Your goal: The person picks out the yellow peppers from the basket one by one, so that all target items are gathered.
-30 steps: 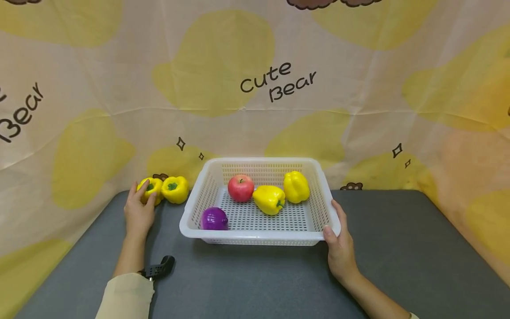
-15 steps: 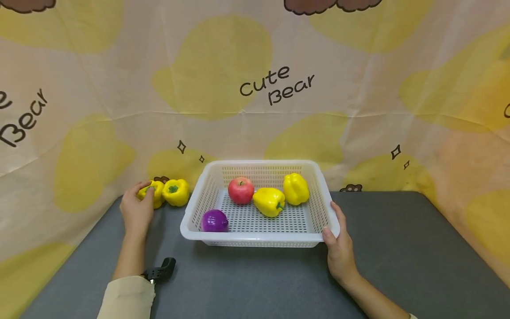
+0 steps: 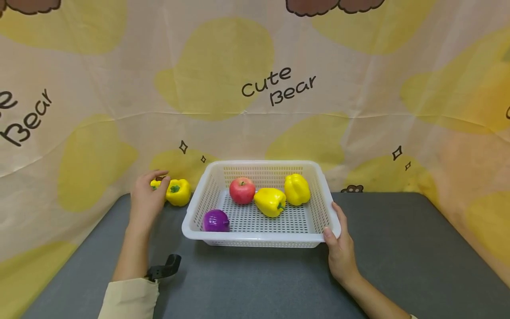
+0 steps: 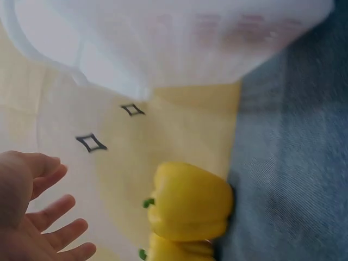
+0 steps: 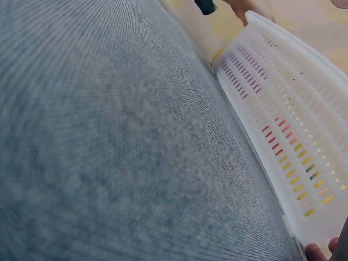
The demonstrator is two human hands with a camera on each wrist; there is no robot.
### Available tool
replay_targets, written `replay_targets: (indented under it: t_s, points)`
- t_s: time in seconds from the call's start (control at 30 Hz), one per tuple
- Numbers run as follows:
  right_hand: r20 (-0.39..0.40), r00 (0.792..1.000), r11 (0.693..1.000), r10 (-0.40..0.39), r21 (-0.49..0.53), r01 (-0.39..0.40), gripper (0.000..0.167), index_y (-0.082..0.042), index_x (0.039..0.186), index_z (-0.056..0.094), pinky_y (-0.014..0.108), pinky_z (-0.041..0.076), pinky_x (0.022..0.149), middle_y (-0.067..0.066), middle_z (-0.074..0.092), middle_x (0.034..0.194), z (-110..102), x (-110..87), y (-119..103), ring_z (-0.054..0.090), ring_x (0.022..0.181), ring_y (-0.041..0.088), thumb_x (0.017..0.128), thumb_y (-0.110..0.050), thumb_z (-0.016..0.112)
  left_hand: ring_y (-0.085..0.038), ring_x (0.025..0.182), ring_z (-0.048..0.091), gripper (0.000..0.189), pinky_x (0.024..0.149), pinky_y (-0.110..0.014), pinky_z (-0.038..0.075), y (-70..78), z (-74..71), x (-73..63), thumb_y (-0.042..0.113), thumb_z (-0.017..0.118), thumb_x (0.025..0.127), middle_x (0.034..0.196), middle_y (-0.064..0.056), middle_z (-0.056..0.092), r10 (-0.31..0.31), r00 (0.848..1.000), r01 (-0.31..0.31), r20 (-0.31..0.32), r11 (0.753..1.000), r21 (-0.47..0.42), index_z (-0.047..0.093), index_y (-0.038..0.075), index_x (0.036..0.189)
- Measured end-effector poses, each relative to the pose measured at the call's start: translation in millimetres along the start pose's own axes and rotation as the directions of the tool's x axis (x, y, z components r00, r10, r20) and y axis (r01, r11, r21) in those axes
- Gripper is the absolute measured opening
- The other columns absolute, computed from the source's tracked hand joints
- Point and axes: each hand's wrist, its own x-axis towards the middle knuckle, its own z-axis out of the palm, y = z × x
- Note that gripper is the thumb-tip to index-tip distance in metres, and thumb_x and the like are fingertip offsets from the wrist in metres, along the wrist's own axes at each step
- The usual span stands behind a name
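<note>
My left hand (image 3: pixel 145 200) is raised in front of two yellow bell peppers left of the basket. Its fingers are spread and hold nothing, apart from the peppers in the left wrist view. The nearer-to-basket bell pepper (image 3: pixel 179 193) shows well; the other bell pepper (image 3: pixel 155 183) is mostly hidden behind the hand. My right hand (image 3: pixel 341 250) grips the right front corner of a white slotted plastic basket (image 3: pixel 255 238), thumb over the rim. Inside lie a red apple (image 3: pixel 242 191), a shiny purple round vegetable (image 3: pixel 216 220), a yellow bell pepper (image 3: pixel 270 202) and another yellow bell pepper (image 3: pixel 296 189).
A grey table (image 3: pixel 255 283) bears the basket and peppers. Right behind it hangs a cream and yellow printed cloth (image 3: pixel 223 66). A black wrist device (image 3: pixel 164 268) juts from the left wrist.
My left hand, earlier with its fingers at the leftmost pepper, has come off it and moved a little right and up, covering most of it. The right hand keeps its grip on the basket.
</note>
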Motion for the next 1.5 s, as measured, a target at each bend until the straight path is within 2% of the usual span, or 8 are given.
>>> replay_targets:
  t_s: [0.27,0.47,0.7,0.93,1.17,1.3,1.4,1.5]
  points:
    - [0.004,1.000,1.000,-0.006,0.011,0.006,0.065,-0.020,0.160,0.023,0.003,0.042,0.093,0.025,0.044,0.154,1,1.4,0,0.053,0.120,-0.002,0.100,-0.011,0.043,-0.043,0.127,0.050,0.043,0.103,-0.063,0.047,24.1,-3.8,-9.1,0.033,0.050,0.104,0.152,-0.020,0.049,0.041,0.997,-0.046,0.058,0.996,0.075,0.061,0.008,0.138]
    - [0.004,1.000,1.000,-0.008,0.005,0.008,0.064,-0.019,0.161,0.023,0.003,0.042,0.093,0.025,0.044,0.154,1,1.6,-2,0.052,0.120,-0.004,0.100,-0.011,0.043,-0.043,0.123,0.054,0.042,0.101,-0.060,0.051,43.1,-1.2,-16.2,0.032,0.054,0.103,0.153,-0.020,0.047,0.117,0.990,-0.123,0.078,0.989,0.078,0.062,0.009,0.137]
    - [-0.005,1.000,1.000,-0.001,-0.003,0.001,0.064,-0.018,0.160,0.024,0.003,0.042,0.091,0.026,0.047,0.151,0,0.9,-3,0.053,0.117,-0.004,0.099,-0.011,0.044,-0.046,0.140,0.044,0.038,0.110,-0.065,0.042,63.9,4.4,-24.5,0.028,0.059,0.101,0.152,-0.019,0.049,0.176,0.982,-0.181,0.073,0.981,0.063,0.065,0.008,0.133]
    - [-0.013,1.000,1.000,0.021,0.004,-0.021,0.064,-0.018,0.160,0.026,0.003,0.042,0.091,0.026,0.048,0.150,1,-2.1,-2,0.054,0.117,-0.003,0.099,-0.011,0.044,-0.043,0.141,0.045,0.035,0.114,-0.066,0.037,83.8,15.6,-33.3,0.025,0.062,0.100,0.150,-0.017,0.052,0.233,0.971,-0.235,0.063,0.972,0.026,0.066,0.009,0.131]
    - [-0.007,1.000,1.000,0.018,-0.005,-0.018,0.065,-0.019,0.160,0.024,0.003,0.041,0.091,0.025,0.047,0.151,2,-0.8,-4,0.053,0.117,-0.002,0.099,-0.010,0.044,-0.034,0.140,0.048,0.038,0.115,-0.060,0.040,110.4,25.8,-37.8,0.030,0.063,0.099,0.147,-0.010,0.055,0.226,0.972,-0.224,0.069,0.974,-0.046,0.065,0.014,0.134]
    - [-0.013,1.000,1.000,0.025,-0.010,-0.026,0.065,-0.019,0.160,0.025,0.002,0.040,0.092,0.025,0.048,0.151,1,-1.3,-3,0.053,0.117,-0.004,0.099,-0.010,0.045,-0.030,0.138,0.050,0.038,0.115,-0.057,0.041,127.0,32.7,-41.8,0.030,0.062,0.100,0.143,-0.008,0.059,0.221,0.973,-0.212,0.066,0.969,-0.131,0.064,0.016,0.135]
    - [-0.009,0.999,0.999,0.033,-0.010,-0.033,0.065,-0.019,0.160,0.025,0.003,0.040,0.092,0.025,0.048,0.151,0,-1.2,-2,0.053,0.117,-0.004,0.099,-0.010,0.045,-0.029,0.136,0.052,0.037,0.114,-0.055,0.044,133.6,44.8,-43.5,0.029,0.062,0.100,0.141,-0.007,0.061,0.223,0.972,-0.206,0.078,0.962,-0.179,0.064,0.016,0.135]
    - [-0.005,0.999,0.999,0.034,-0.005,-0.034,0.065,-0.020,0.160,0.025,0.003,0.041,0.092,0.025,0.047,0.152,-1,-0.1,-2,0.053,0.117,-0.004,0.099,-0.011,0.045,-0.029,0.136,0.052,0.038,0.111,-0.053,0.047,137.0,59.5,-43.8,0.031,0.063,0.099,0.142,-0.007,0.060,0.211,0.970,-0.189,0.122,0.967,-0.174,0.065,0.017,0.134]
